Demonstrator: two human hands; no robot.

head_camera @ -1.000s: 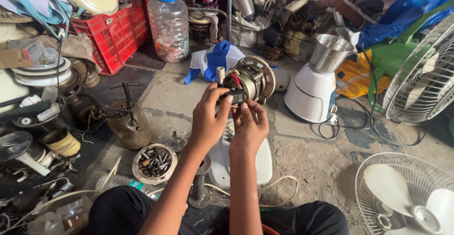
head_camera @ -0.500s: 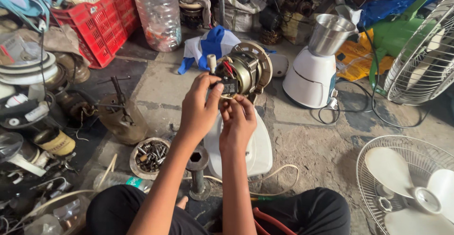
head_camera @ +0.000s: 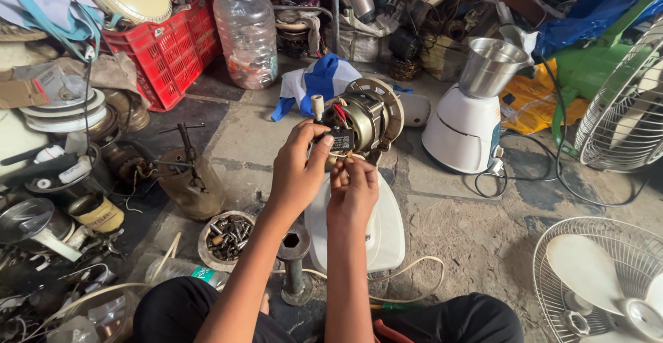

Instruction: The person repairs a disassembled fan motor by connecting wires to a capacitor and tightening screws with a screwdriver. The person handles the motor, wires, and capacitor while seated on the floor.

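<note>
Wiring step judged in hand: black capacitor [head_camera: 342, 140] beside fan motor [head_camera: 366, 116] is pinched by left hand [head_camera: 298, 174], wire ends pinched by right hand [head_camera: 353, 190] (steady joining judged next).

The person wore black trousers [head_camera: 442, 319] over both knees. Both forearms were bare, with no sleeves in view. The left hand [head_camera: 297, 174] and right hand [head_camera: 353, 194] carried no gloves, rings or watch.

A brass-gold motor [head_camera: 369, 112] with red wires and a black block [head_camera: 342, 140] is seen above a white base [head_camera: 383, 229], flanked by a red crate [head_camera: 169, 50], a blue-capped clear jar [head_camera: 246, 32], a blue-and-white cloth [head_camera: 321, 81] and a white mixer [head_camera: 464, 129] with a steel jar.
</note>
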